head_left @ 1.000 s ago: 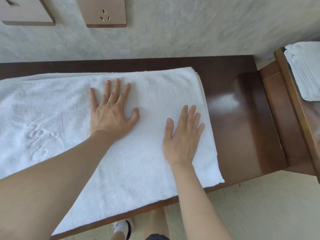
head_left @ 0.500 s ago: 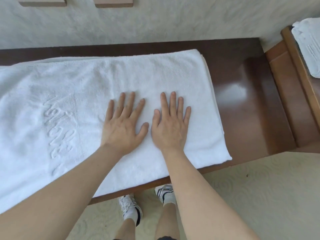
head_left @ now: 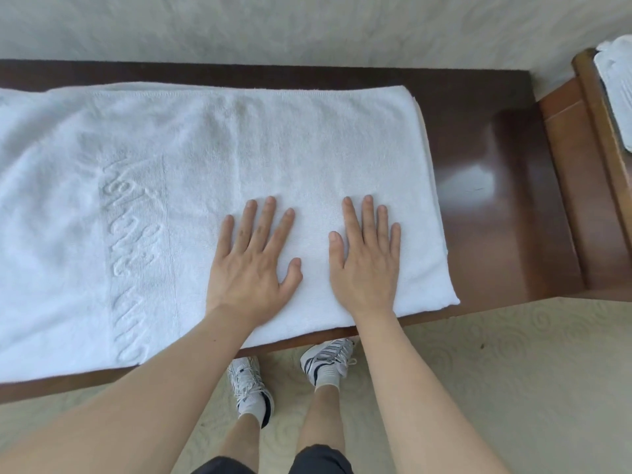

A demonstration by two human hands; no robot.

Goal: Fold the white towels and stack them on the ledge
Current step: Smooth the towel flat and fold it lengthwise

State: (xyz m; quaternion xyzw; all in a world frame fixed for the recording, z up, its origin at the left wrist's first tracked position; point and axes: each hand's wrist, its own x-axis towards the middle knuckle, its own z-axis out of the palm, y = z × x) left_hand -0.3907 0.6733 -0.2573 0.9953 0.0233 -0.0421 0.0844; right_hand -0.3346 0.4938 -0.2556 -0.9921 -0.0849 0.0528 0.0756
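Note:
A large white towel point(head_left: 239, 148) lies folded lengthwise on the dark wooden ledge point(head_left: 485, 206), with raised lettering woven into its left part. My left hand point(head_left: 253, 265) lies flat on the towel near its front edge, fingers straight and spread. My right hand point(head_left: 367, 261) presses flat beside it, closer to the towel's right end. Both palms face down and neither hand grips the cloth. At the far right, more white towels point(head_left: 615, 97) lie on a raised wooden shelf point(head_left: 588, 107).
A pale patterned wall rises behind the ledge. Bare glossy wood extends to the right of the towel up to the raised shelf. My legs and white sneakers point(head_left: 328, 360) stand on a cream patterned carpet point(head_left: 513, 388) below the ledge's front edge.
My hands slid toward the front edge of the towel, came together, then spread apart, the right one moving toward the towel's right end. The camera tilted down, so the wall sockets left the view.

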